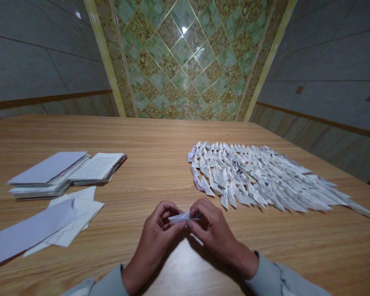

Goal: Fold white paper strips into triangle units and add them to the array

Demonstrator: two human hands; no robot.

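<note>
Pinched between both sets of my fingertips is a small folded paper piece (pixel 181 217), held just above the table (pixel 160 148) near its front edge, right before me. My left hand (pixel 158 230) closes on the left end of the piece, thumb and fingers curled in around it; my right hand (pixel 211 228) closes on the right end, its fingers bent over the top. Both hands touch each other at the fingertips, and grey sleeves (pixel 274 277) cover my wrists. Beyond my right hand, a broad spread of folded pieces (pixel 259 181) lies on the wood in close overlapping rows, running off toward the right edge; its nearest pieces sit near my right knuckles but apart from them. To my left lie loose sheets (pixel 46 224), flat and overlapping, and behind them an open book (pixel 80 168) on a low stack. Past the table stand tiled walls (pixel 188 57), green and patterned in the middle.
</note>
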